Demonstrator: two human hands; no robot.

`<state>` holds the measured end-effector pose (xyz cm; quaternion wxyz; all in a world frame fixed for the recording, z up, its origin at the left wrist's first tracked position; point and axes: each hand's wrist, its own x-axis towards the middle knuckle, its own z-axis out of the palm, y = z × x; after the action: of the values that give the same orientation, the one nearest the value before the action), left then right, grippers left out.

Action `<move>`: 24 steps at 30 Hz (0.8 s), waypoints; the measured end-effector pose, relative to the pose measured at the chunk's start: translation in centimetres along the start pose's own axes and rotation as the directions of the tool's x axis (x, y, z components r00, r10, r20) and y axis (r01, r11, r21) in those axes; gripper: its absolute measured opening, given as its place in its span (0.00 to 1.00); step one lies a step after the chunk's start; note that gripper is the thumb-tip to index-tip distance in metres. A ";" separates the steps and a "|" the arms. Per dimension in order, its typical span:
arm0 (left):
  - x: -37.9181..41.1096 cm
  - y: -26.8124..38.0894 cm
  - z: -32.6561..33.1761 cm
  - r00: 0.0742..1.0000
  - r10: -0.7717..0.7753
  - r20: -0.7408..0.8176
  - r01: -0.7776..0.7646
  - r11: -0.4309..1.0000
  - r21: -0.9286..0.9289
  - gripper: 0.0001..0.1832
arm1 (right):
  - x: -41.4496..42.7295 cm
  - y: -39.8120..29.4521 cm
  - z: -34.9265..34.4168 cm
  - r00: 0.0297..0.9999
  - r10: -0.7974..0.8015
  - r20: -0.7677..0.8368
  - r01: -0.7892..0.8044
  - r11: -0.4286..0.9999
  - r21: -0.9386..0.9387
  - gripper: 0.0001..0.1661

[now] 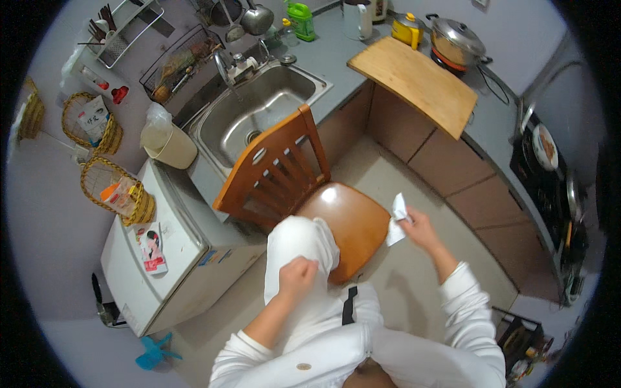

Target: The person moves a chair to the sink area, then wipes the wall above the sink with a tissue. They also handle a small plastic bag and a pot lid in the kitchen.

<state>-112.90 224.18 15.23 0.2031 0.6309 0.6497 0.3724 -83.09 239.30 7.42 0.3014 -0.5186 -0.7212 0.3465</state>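
My right hand [421, 231] pinches a crumpled white tissue [399, 207] above the floor, just right of the wooden chair's seat [356, 225]. Part of the tissue hangs below the fingers. In front of my white-trousered raised knee [300, 237], my left hand [297, 279] is curled into a fist, slightly blurred; nothing shows in it. The chair's slatted backrest [276, 169] leans towards the stainless steel sink [291, 87] and hides part of its basin.
Left stands a white refrigerator [179, 233] with a packet [151, 250] on top. A beige bin [172, 148] sits beside the sink. A wooden board [412, 82] juts over the counter's edge. A lidded pot [456, 41] and a gas stove [531, 160] are farther right.
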 end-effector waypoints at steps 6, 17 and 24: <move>5.4 -1.1 -1.9 0.940 -0.129 0.316 0.157 0.986 -0.065 0.16 | 21.8 -18.2 -13.3 0.845 -0.099 0.526 0.337 0.862 -0.379 0.30; 14.5 -2.6 -5.1 0.652 -0.537 0.536 0.543 0.824 0.165 0.15 | 25.1 -37.4 4.6 0.761 -0.435 0.481 0.171 0.850 0.499 0.16; 14.0 -3.5 -12.7 0.639 -0.700 0.319 0.694 0.703 0.155 0.18 | 22.8 -37.8 -5.6 0.805 -0.208 0.556 0.160 0.978 0.135 0.13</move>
<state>-126.27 235.14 23.69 0.4385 0.3896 0.7978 0.1396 -105.46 253.72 43.07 0.1266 -0.3073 -0.8101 0.4829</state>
